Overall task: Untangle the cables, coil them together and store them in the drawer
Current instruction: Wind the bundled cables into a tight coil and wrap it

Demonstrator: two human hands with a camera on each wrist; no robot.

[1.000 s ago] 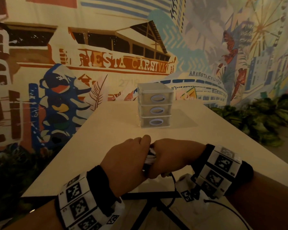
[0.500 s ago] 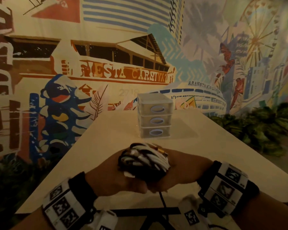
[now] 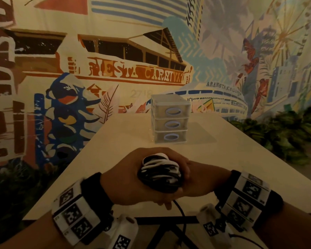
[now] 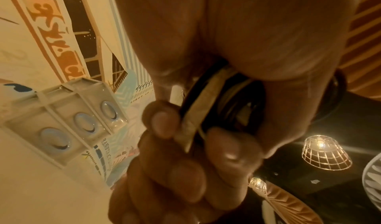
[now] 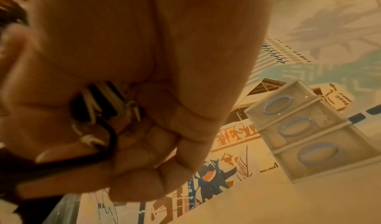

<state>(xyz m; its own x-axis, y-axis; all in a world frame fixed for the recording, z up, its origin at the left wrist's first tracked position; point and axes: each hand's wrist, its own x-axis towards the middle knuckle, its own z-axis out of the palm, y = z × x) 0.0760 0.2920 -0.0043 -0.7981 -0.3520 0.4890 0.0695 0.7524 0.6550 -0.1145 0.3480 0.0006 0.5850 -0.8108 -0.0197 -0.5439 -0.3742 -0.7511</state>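
A tight coil of black and white cables (image 3: 160, 172) sits between both hands above the near end of the table (image 3: 126, 133). My left hand (image 3: 131, 178) grips the coil (image 4: 208, 113) from the left with curled fingers. My right hand (image 3: 199, 180) clasps the cables (image 5: 98, 106) from the right, fingers wrapped under them. A loose black cable end (image 3: 180, 211) hangs down past the table's front edge. The clear three-drawer unit (image 3: 170, 119) with blue oval handles stands further back on the table, all three drawers closed.
A painted mural wall (image 3: 115, 72) rises behind the table. Green plants (image 3: 284, 135) line the floor at the right. Black table legs (image 3: 162, 229) cross below the front edge. Wire lampshades (image 4: 325, 152) show in the left wrist view.
The hands rose off the table's front edge and turned, so the coil now faces up between them. The drawer unit has not moved.
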